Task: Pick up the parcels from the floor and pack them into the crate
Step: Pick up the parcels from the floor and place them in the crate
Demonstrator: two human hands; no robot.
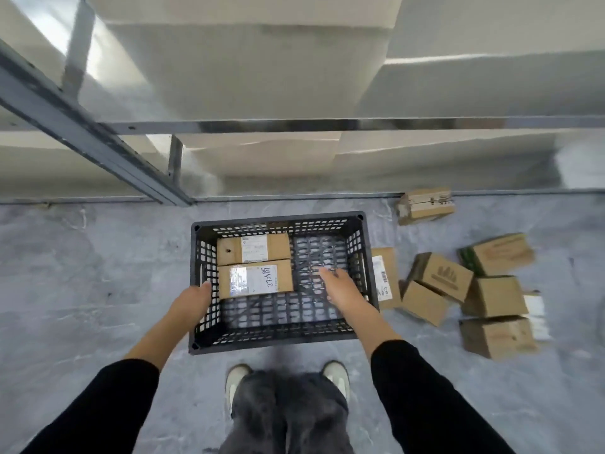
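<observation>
A black slatted crate (361, 244) stands on the grey floor in front of my feet. Two brown parcels lie side by side in its left half: the far one (253, 249) and the near one (255, 279), each with a white label. My left hand (193, 299) is at the crate's left wall, its fingers hidden against the rim. My right hand (340, 288) hovers over the bare right half of the crate, fingers stretched out and holding nothing. Several more cardboard parcels (442, 276) lie scattered on the floor to the right of the crate.
Metal shelving (294, 126) loaded with large white boxes rises right behind the crate. One parcel (425, 206) lies near the shelf's foot; a flat one (384, 276) leans against the crate's right wall. My shoes (239, 380) stand just short of the crate.
</observation>
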